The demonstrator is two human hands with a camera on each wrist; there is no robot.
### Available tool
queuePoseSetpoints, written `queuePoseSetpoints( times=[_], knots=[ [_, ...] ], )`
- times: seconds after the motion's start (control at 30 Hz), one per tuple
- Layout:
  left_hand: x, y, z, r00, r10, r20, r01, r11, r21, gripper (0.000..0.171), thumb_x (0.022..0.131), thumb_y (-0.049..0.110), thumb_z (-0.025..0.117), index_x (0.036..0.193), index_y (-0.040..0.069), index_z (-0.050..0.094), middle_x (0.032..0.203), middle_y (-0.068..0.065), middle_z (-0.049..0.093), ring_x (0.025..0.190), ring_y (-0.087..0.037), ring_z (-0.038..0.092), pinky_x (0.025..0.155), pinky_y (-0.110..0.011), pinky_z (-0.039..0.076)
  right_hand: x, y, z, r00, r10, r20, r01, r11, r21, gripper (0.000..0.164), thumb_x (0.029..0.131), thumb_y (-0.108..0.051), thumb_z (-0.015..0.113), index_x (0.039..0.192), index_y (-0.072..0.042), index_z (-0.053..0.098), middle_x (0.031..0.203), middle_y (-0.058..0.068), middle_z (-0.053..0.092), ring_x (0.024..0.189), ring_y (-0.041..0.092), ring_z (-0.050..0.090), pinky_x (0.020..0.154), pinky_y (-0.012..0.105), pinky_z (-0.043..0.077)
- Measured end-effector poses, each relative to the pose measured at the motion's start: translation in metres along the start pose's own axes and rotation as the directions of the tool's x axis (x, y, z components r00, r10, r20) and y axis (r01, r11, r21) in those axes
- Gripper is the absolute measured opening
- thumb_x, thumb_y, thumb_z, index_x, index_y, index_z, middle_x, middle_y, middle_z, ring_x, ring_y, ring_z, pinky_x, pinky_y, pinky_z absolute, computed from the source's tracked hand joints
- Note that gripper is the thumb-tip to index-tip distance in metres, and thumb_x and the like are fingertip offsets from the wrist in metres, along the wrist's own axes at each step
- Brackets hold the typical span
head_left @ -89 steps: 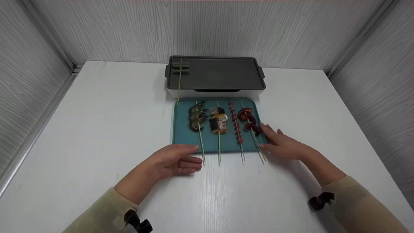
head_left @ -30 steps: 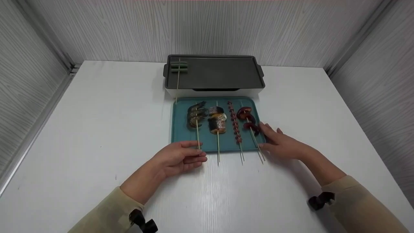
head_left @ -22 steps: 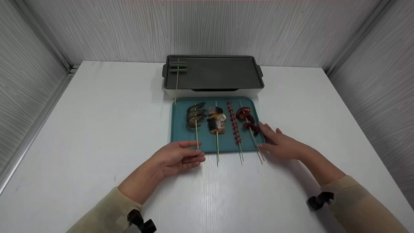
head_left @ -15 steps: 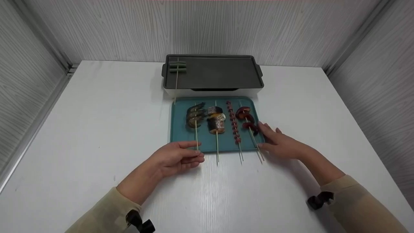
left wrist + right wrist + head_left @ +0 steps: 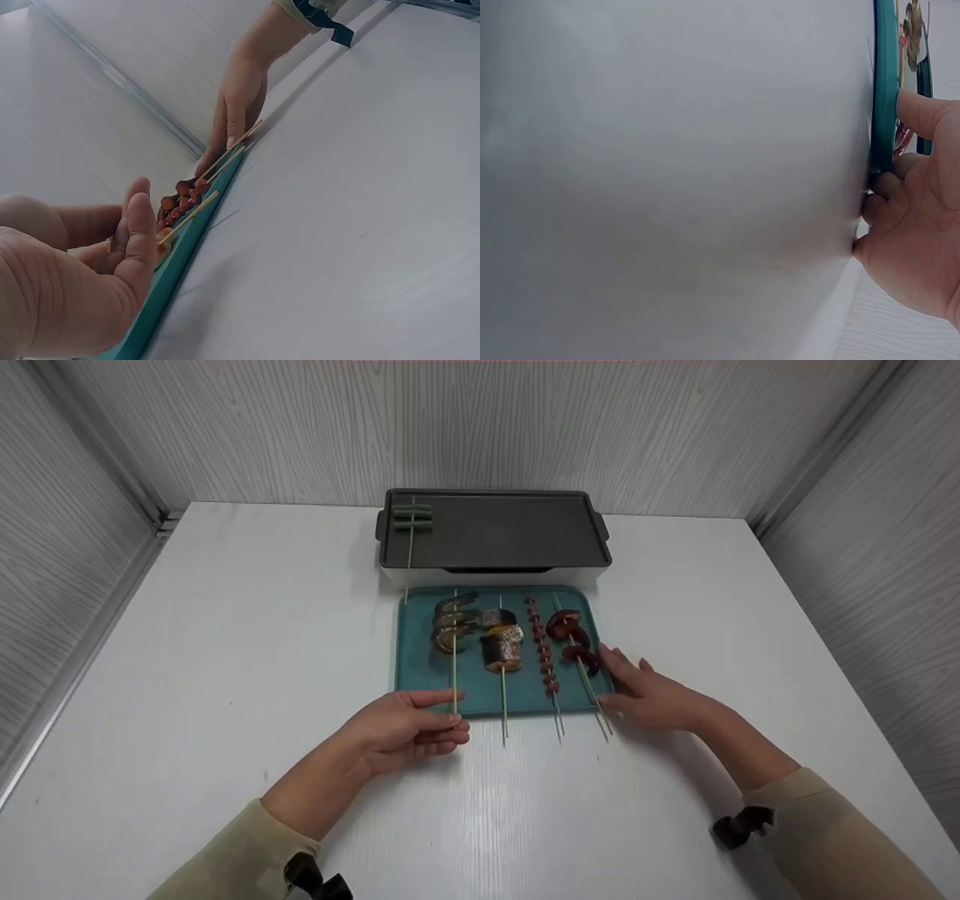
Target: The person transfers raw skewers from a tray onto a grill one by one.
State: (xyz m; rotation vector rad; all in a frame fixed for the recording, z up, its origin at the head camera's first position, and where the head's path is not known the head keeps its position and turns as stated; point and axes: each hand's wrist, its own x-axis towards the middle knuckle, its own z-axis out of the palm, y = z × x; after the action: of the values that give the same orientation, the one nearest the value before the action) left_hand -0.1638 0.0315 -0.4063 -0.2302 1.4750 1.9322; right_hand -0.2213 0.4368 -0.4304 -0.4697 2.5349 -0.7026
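My left hand pinches the lower stick of a shrimp skewer between thumb and fingers. This skewer lies over or just above the left part of a teal tray; I cannot tell whether it touches. In the right wrist view my right hand holds the tray's near right corner, thumb at the rim and fingers curled beside it. To the right of the shrimp, the tray bears a fish-chunk skewer, a skewer of small red pieces and a skewer of dark red sausage-like slices.
Behind the tray stands a dark griddle on a white base. A skewer of green pieces lies at its left end, its stick jutting over the front edge. White table surrounds them, with panel walls at the back and sides.
My left hand, loose beside the shrimp skewer three seconds ago, has taken hold of its stick. The skewer has shifted slightly left and then away from me. My right hand stays at the tray.
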Motion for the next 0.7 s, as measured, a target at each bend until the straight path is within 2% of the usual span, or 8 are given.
queuePoseSetpoints(
  times=[0.4,0.7],
  knots=[
    [-0.01,0.003,0.003,0.999,0.012,0.043,-0.014,0.998,0.053,0.055,0.101,-0.003,0.068,0.154,0.0,0.053,0.104,-0.015,0.079,0.091,-0.02,0.079,0.088,-0.035,0.062,-0.002,-0.004,0.0,1.0,0.018,-0.002,-0.018,1.0,0.003,0.089,0.109,-0.052,0.054,0.172,-0.014,0.005,0.177,0.016,0.005,0.164,0.031,0.0,0.128,0.057,-0.001],
    [-0.011,0.022,0.008,0.999,0.034,0.032,-0.037,0.995,0.093,0.054,0.101,-0.001,0.069,0.153,0.002,0.056,0.103,-0.016,0.08,0.089,-0.019,0.079,0.086,-0.034,0.062,-0.001,-0.002,0.0,1.0,0.015,-0.002,-0.015,1.0,-0.005,0.089,0.109,-0.053,0.054,0.172,-0.016,0.004,0.177,0.015,0.005,0.164,0.03,0.0,0.128,0.057,-0.001]
  ],
)
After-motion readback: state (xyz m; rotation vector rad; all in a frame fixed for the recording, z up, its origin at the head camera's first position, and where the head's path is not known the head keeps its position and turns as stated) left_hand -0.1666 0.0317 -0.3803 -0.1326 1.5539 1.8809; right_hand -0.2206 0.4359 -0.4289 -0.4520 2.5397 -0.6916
